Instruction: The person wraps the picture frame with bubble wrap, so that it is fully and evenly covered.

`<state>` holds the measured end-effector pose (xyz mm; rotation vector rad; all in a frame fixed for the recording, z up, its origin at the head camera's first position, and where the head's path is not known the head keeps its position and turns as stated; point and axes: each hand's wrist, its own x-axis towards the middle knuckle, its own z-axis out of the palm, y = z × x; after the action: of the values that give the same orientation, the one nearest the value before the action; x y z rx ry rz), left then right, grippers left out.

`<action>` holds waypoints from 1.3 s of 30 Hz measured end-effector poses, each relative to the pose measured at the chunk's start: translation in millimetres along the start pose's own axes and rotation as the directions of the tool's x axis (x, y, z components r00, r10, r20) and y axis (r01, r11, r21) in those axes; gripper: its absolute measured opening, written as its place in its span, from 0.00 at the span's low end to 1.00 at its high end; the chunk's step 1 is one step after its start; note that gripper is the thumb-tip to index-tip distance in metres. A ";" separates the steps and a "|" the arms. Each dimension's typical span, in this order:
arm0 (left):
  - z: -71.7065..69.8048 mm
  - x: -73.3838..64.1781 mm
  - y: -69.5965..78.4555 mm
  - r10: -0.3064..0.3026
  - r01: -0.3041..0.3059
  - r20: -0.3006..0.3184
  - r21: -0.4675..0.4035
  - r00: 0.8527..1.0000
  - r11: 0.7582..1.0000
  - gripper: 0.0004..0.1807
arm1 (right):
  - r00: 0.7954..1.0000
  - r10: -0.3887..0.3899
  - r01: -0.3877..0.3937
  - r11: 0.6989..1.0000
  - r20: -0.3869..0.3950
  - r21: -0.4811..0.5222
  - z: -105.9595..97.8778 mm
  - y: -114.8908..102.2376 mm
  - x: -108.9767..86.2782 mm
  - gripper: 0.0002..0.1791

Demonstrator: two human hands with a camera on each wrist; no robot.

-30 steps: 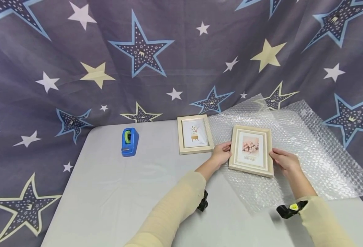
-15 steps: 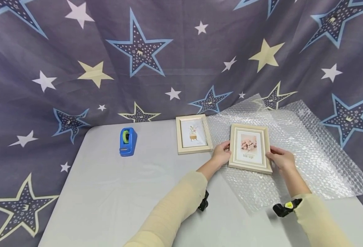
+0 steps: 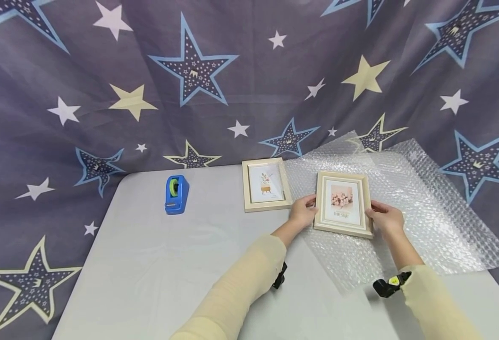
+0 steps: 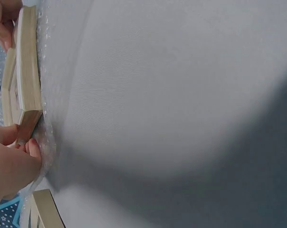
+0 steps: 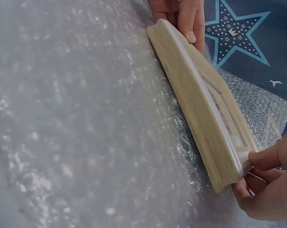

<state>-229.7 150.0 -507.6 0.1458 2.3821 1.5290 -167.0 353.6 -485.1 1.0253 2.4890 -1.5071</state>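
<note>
A light wooden picture frame [image 3: 343, 203] with a pink flower print lies over the bubble wrap [image 3: 432, 222]. My left hand [image 3: 303, 212] pinches its left side, thumb on top and fingers at the lower edge. On the opposite side my right hand [image 3: 387, 218] holds the frame the same way. In the right wrist view the picture frame [image 5: 200, 109] shows its thick side wall close over the bubble wrap, with my right thumb on its face. The left wrist view shows my left hand [image 4: 13, 161] gripping a corner of the picture frame [image 4: 29, 66].
A second picture frame [image 3: 267, 185] with a potted plant print lies left of the left hand, at the bubble wrap's edge. A blue tape dispenser [image 3: 176, 194] with green tape stands farther left on the white table [image 3: 181, 274]. A star-patterned curtain [image 3: 249, 75] hangs behind.
The held picture frame shifts slightly left and away, settling over the bubble wrap, and both hands keep hold of it. In the last half second it hardly moves.
</note>
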 end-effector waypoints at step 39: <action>-47.5 -66.1 -16.0 0.406 -0.714 0.594 0.503 0.695 0.487 0.20 | 0.642 -0.764 0.740 0.597 0.062 -0.310 -18.5 49.8 -48.0 0.22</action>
<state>-180.4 85.6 -490.5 1.4383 2.5173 0.5080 -96.4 359.2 -495.9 -0.1014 3.2862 -1.0870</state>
